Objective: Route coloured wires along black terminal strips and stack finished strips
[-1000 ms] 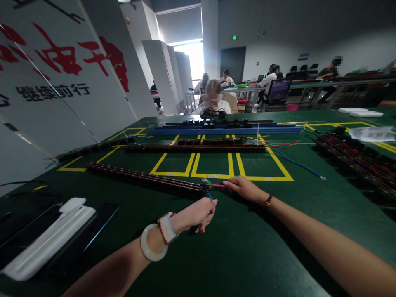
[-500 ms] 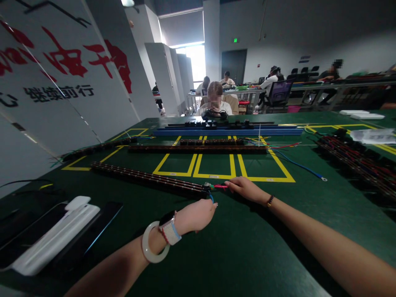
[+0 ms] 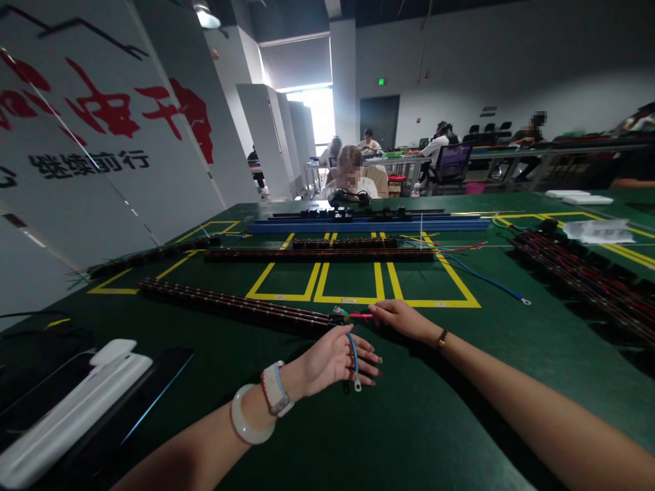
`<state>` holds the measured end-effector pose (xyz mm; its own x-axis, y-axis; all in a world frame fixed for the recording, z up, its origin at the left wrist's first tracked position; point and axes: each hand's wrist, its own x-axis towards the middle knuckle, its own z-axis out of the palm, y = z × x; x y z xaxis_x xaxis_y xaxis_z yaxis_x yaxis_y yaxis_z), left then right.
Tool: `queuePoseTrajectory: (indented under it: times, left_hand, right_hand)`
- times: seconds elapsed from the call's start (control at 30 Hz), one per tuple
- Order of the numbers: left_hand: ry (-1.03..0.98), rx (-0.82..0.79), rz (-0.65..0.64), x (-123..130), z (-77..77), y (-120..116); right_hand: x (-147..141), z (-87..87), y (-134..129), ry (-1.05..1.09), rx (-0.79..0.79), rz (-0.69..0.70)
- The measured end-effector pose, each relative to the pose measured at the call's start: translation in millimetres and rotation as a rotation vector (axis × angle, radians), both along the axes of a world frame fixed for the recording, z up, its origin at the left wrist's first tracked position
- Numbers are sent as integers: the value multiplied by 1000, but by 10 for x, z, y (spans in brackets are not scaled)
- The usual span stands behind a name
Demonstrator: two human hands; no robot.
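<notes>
A long dark bar assembly with copper-coloured strips lies slanted on the green table, its wire end towards me. From that end a short blue wire with a metal ring terminal curves down in front of the fingers of my left hand. That hand is open, turned over with its fingers spread; the thumb is near the wire's upper part. Between the thumb and fingers of my right hand is the red wire, coming from the same end beside a bit of green.
Beyond lie another dark bar assembly, a loose blue wire and blue rails. Bundled wired bars are at the right. A white device and a dark flat panel lie front left. A person sits across the table.
My left hand has opened and turned over from a closed grip on the blue wire, whose ring terminal now shows. My right hand keeps the red wire. The view has tilted slightly.
</notes>
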<state>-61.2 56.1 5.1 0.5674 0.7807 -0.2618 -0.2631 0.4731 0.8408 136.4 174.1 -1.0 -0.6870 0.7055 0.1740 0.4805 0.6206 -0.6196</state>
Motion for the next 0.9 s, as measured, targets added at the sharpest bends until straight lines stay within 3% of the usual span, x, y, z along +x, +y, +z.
queuePoseTrajectory:
  times: [0.2,0.63,0.9]
  left_hand:
    - [-244,-86,199,136,-92,-60]
    - [-278,-221,208,193,33,-21]
    - [-223,-95,212,245,-20,-23]
  right_hand:
    - [-3,-7,20,-2,-4,-4]
    - [-14,-1,4,-47,-102,-21]
    - [9,12,8,-55,-142,-6]
